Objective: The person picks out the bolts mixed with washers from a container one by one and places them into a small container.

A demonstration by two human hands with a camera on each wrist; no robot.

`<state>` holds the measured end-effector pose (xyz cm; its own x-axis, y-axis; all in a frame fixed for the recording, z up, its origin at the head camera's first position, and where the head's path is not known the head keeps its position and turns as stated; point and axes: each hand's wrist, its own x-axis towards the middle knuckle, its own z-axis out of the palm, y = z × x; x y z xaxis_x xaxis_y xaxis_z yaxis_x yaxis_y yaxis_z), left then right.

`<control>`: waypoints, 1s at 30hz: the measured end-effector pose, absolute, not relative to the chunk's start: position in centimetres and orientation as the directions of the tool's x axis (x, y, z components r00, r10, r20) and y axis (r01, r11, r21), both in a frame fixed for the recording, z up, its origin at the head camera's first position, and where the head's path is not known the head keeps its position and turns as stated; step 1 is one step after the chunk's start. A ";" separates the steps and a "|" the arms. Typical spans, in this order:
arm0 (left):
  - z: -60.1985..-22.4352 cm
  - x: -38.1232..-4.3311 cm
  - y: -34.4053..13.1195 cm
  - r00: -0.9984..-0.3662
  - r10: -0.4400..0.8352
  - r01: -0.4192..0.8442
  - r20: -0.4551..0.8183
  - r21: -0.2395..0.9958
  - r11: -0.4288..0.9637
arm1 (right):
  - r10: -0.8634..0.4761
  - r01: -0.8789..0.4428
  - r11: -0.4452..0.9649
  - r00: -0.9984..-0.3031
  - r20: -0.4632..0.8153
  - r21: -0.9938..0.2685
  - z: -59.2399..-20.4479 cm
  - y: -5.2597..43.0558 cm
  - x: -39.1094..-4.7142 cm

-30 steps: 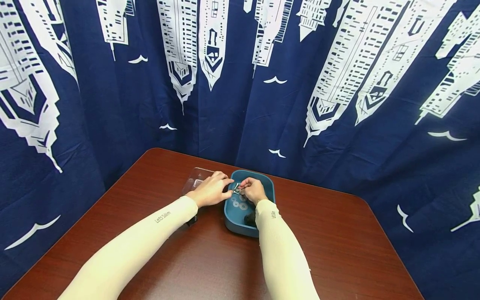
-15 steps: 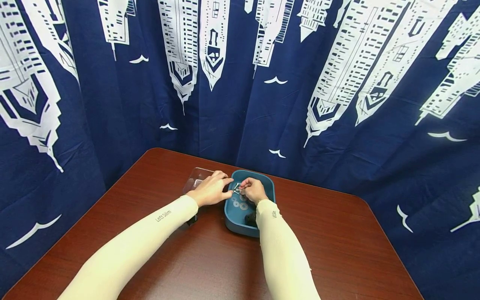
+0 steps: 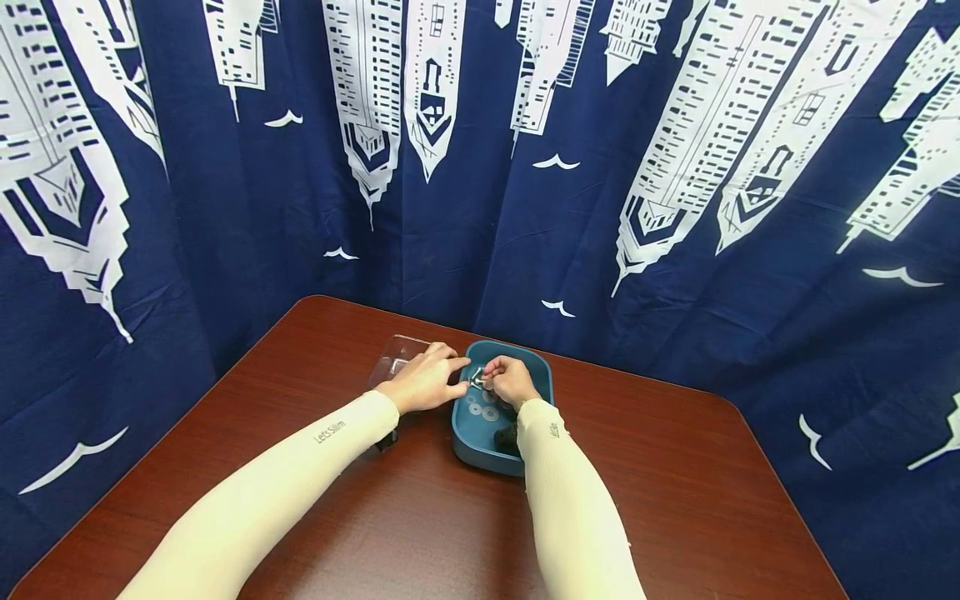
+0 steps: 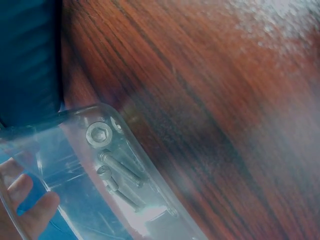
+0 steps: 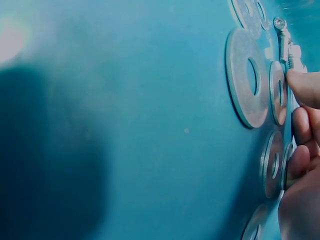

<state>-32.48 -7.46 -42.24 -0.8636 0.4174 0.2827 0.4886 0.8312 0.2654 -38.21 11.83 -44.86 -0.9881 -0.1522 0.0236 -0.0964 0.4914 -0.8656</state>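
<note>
My right hand point(image 3: 512, 382) reaches down into a blue bin point(image 3: 480, 458), its thumb and fingertips pinching at a small metal bolt point(image 3: 477, 377) by the left wall. Thumb and curled fingers show at the right edge of the right wrist view, right by the bolts point(image 5: 295, 55). Flat metal washers point(image 5: 246, 80) lie on the bin floor beside them. My left hand point(image 3: 423, 379) extends its spread fingers over the bin's left rim. Beneath and beyond it stands a clear plastic box point(image 3: 390, 357), partly hidden. Several socket-head bolts point(image 4: 121, 170) lie inside that box in the left wrist view.
A dark object point(image 3: 507, 439) sits at the near end of the bin, partly covered by the right sleeve. Bin and box stand near the back edge of the brown table point(image 3: 360, 517). A blue curtain point(image 3: 450, 250) with white buildings hangs behind.
The head view has shifted slightly. Both hands stay in nearly the same places, with the right fingers still at the bolts in the bin.
</note>
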 end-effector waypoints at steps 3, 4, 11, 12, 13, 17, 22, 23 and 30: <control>-42.2 -32.4 -7.5 -0.868 0.415 0.481 0.272 0.261 0.837 | -0.155 -0.094 0.497 -0.988 0.019 -0.863 -44.7 11.8 -38.1; -42.1 -32.4 -7.5 -0.869 0.415 0.481 0.270 0.259 0.838 | -0.156 -0.095 0.498 -0.988 0.018 -0.862 -44.7 11.8 -38.1; -42.0 -32.2 -7.5 -0.868 0.418 0.482 0.268 0.256 0.838 | -0.166 -0.106 0.512 -0.986 0.023 -0.852 -44.7 12.0 -38.6; -41.9 -32.2 -7.5 -0.869 0.419 0.482 0.265 0.253 0.839 | -0.165 -0.114 0.518 -0.986 0.031 -0.848 -44.7 12.1 -38.6; -41.9 -32.2 -7.4 -0.869 0.420 0.481 0.262 0.248 0.841 | -0.164 -0.123 0.523 -0.985 0.042 -0.843 -44.6 12.1 -38.6; -41.9 -32.2 -7.3 -0.870 0.421 0.480 0.258 0.246 0.842 | -0.165 -0.158 0.532 -0.983 0.082 -0.832 -44.4 12.2 -38.6; -41.8 -32.2 -7.3 -0.870 0.418 0.479 0.262 0.248 0.842 | -0.167 -0.167 0.527 -0.982 0.091 -0.833 -44.2 12.4 -38.5; -41.8 -32.2 -7.3 -0.869 0.420 0.481 0.263 0.248 0.841 | -0.166 -0.168 0.527 -0.982 0.093 -0.833 -44.2 12.4 -38.5; -41.8 -32.4 -7.3 -0.862 0.434 0.493 0.262 0.235 0.838 | -0.168 -0.191 0.519 -0.978 0.120 -0.833 -44.3 12.5 -38.8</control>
